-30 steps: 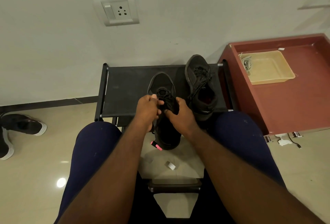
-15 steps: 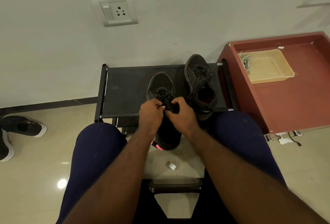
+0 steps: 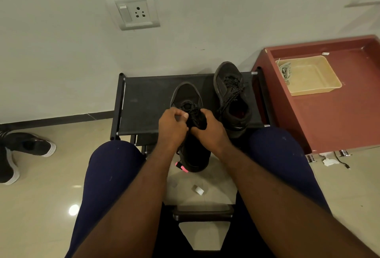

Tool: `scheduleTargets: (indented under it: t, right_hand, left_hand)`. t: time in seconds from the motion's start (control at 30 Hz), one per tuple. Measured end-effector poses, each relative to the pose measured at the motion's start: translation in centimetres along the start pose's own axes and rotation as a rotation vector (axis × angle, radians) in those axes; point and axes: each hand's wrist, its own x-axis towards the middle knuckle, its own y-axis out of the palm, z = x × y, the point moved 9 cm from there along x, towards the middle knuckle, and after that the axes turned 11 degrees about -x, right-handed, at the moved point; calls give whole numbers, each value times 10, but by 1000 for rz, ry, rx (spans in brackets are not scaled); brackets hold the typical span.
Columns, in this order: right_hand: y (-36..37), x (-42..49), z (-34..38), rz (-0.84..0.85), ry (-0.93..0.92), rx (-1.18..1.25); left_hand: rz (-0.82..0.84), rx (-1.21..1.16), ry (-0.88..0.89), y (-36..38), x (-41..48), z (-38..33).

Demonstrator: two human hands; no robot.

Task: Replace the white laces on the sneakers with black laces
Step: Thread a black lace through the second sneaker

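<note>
Both forearms come up from the bottom of the frame and meet dead center over the near sneaker (image 3: 186,95). It sits toe toward the wall, its front on the black desk (image 3: 144,103) and its heel hanging off the near edge between the knees.

The left hand (image 3: 172,128) is knuckles-up with the wrist pretty straight. Its fingers are curled in and the thumb lies across the top, so its grip is clamped in a pinch on the black lace (image 3: 196,116) at the eyelets. The right hand (image 3: 209,132) is angled in from the other side, back of the hand facing the camera. Its fingers are wrapped round the same bunch of lace just over the tongue, so that grip is closed tight too. The two hands are practically touching. I can't make out which strand each one has, it's all black on black.

The second sneaker (image 3: 230,97) is just to the right on the desk, already strung with black lace, the ends loose. The white laces (image 3: 284,70) lie in the corner of a beige tray (image 3: 312,76) on the red cabinet (image 3: 329,117), upper right of the frame. Another pair of shoes (image 3: 30,144) is on the floor at the left edge.
</note>
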Motion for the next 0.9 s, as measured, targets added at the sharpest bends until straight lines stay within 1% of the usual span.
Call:
scheduleTargets:
  t: [0.1,0.17,0.2,0.23,0.27,0.37,0.4,0.43,0.5,0.57,0.67,0.7,0.73,0.77,0.83,0.87,0.9]
  right_hand:
    - [-2,-1,1,-37,4,-17]
    - [-2,-2,2,-44,5,-26]
    - [-2,-2,2,-44,3,-30]
    - [-2,-2,2,-43,1,-33]
    - [-2,-3,3,-42,-2,-38]
    - [-1,-4,3,-39,-13,-50]
    - [-1,-4,4,-39,-17,-59]
    - [-1,-4,4,-39,-20,-63]
    - [-1,-4,5,-35,-27,-67]
    - [-1,-5,6,-26,-30,-74]
    - [0,-5,4,-22,-17,-83]
    - [0,-5,4,-25,-15,-79]
    - [-1,-5,4,-26,-12,-66]
    - [-1,-4,4,-24,-9,-46]
    - [-1,-1,3,-14,4,-26]
    - [-1,1,3,1,11,-26]
    - [1,2,3,20,10,-27]
  left_hand:
    - [100,-561,-178,8,-8,-6]
    - [175,-796,-270,14,-11,-8]
    - [193,-833,-312,15,-12,-7]
    - [187,-817,-345,15,-12,-2]
    - [156,-721,-349,12,-10,2]
    - [51,-198,-216,1,-4,10]
    - [51,-86,-185,3,-5,10]
    - [67,-24,-173,8,-6,10]
    - [97,67,-166,15,-8,10]
    - [200,109,-214,21,-10,11]
    - [499,-102,-444,33,-27,14]
    - [530,-126,-474,31,-29,14]
    - [499,-98,-461,25,-26,15]
    - [407,-17,-403,16,-18,17]
    - [181,197,-207,-4,-2,12]
    - [141,251,-145,-6,0,9]
    - [170,260,-137,-2,-1,11]
